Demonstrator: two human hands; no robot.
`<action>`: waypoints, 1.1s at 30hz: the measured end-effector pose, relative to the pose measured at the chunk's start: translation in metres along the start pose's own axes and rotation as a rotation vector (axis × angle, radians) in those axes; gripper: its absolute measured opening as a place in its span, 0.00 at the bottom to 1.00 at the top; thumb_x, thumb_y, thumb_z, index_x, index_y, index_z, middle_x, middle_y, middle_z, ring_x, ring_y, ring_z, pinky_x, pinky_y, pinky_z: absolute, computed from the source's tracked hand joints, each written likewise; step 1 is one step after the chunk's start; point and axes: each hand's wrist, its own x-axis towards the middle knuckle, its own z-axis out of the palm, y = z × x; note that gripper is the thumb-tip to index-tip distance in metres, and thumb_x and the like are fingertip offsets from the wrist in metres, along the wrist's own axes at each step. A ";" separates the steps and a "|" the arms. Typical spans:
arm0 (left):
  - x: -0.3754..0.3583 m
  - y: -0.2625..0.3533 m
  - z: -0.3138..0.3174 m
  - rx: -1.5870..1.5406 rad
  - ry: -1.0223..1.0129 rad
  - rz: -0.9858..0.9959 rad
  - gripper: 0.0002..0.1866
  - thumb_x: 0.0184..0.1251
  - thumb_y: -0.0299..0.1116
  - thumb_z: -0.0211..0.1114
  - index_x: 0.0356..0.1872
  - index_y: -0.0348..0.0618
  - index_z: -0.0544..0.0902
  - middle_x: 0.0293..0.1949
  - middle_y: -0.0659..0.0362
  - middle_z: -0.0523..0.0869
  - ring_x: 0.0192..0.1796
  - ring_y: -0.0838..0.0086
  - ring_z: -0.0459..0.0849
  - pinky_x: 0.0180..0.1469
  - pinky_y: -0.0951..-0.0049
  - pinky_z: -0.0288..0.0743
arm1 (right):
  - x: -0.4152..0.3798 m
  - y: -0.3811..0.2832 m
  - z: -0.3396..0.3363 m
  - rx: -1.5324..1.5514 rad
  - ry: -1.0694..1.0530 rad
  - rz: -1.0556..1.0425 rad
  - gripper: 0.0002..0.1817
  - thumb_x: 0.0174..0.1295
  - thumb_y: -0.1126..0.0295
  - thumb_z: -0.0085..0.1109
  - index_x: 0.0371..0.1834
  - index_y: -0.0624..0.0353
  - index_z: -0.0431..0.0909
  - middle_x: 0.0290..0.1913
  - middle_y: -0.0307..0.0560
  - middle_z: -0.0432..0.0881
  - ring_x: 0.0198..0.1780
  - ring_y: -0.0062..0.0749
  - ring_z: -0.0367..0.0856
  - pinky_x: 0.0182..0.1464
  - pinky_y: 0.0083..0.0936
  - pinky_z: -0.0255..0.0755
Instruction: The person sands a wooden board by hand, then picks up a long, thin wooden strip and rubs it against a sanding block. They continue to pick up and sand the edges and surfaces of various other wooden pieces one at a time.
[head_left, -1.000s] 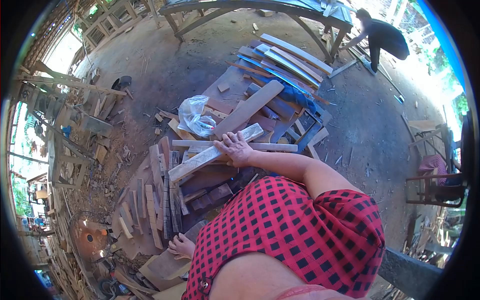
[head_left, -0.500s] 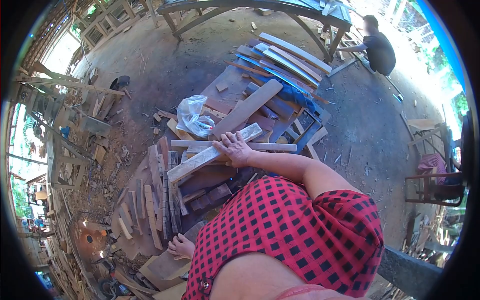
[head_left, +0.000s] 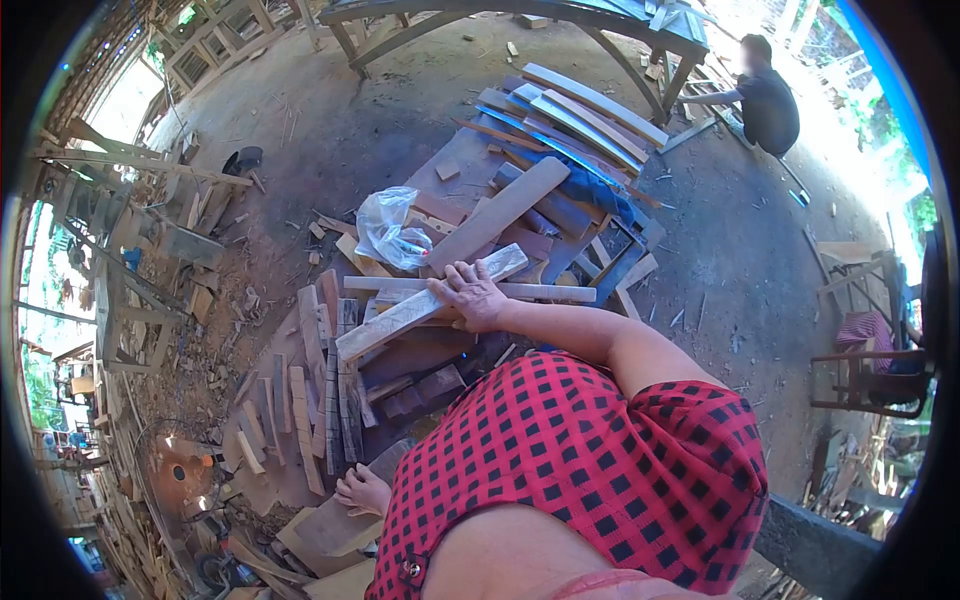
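My right hand [head_left: 470, 294] lies across a pale, rough-faced board [head_left: 430, 305], its fingers over the top and part of them hidden behind the edge. The board slants over a thin horizontal strip [head_left: 545, 293] and other wood. At the lower left, my left hand [head_left: 362, 492] shows beside the shirt with its fingers apart, near a flat wooden piece [head_left: 330, 525], holding nothing visible. A wide brown board [head_left: 505, 212] and a clear plastic bag [head_left: 392, 230] lie just beyond my right hand.
Stacked long boards [head_left: 590, 115] lie farther ahead, beneath a large wooden table [head_left: 480, 8]. Short wood pieces [head_left: 303, 415] cover the left side. A person [head_left: 768, 100] crouches at the upper right. A chair [head_left: 868, 382] stands at the far right.
The view has shifted very slightly, and the crouching person's head and body sit a little differently. My hands and the board keep nearly the same positions.
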 end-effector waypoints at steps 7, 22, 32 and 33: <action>0.003 -0.005 0.010 0.002 0.026 0.009 0.22 0.70 0.57 0.53 0.53 0.57 0.81 0.68 0.59 0.67 0.76 0.51 0.52 0.65 0.23 0.46 | 0.000 -0.001 0.005 -0.001 0.047 -0.004 0.52 0.46 0.55 0.73 0.75 0.49 0.53 0.69 0.59 0.59 0.73 0.58 0.53 0.69 0.63 0.44; 0.000 -0.004 0.006 -0.096 0.087 0.048 0.21 0.67 0.57 0.58 0.50 0.57 0.84 0.67 0.57 0.69 0.75 0.50 0.53 0.67 0.23 0.42 | 0.005 -0.008 0.011 0.022 0.242 -0.011 0.49 0.43 0.54 0.73 0.72 0.47 0.61 0.66 0.57 0.63 0.70 0.56 0.58 0.68 0.62 0.48; 0.002 -0.006 0.007 -0.084 0.063 0.081 0.22 0.68 0.58 0.56 0.52 0.57 0.82 0.67 0.57 0.68 0.75 0.47 0.52 0.65 0.22 0.42 | 0.000 -0.011 0.009 0.021 0.223 0.035 0.49 0.44 0.55 0.73 0.73 0.46 0.60 0.67 0.56 0.63 0.71 0.55 0.57 0.70 0.62 0.47; 0.001 -0.005 0.007 -0.077 0.047 0.061 0.22 0.68 0.58 0.56 0.52 0.57 0.82 0.67 0.57 0.67 0.75 0.47 0.52 0.65 0.22 0.42 | 0.000 -0.010 0.009 0.021 0.230 0.046 0.49 0.44 0.55 0.73 0.73 0.46 0.60 0.67 0.56 0.63 0.71 0.55 0.57 0.70 0.62 0.47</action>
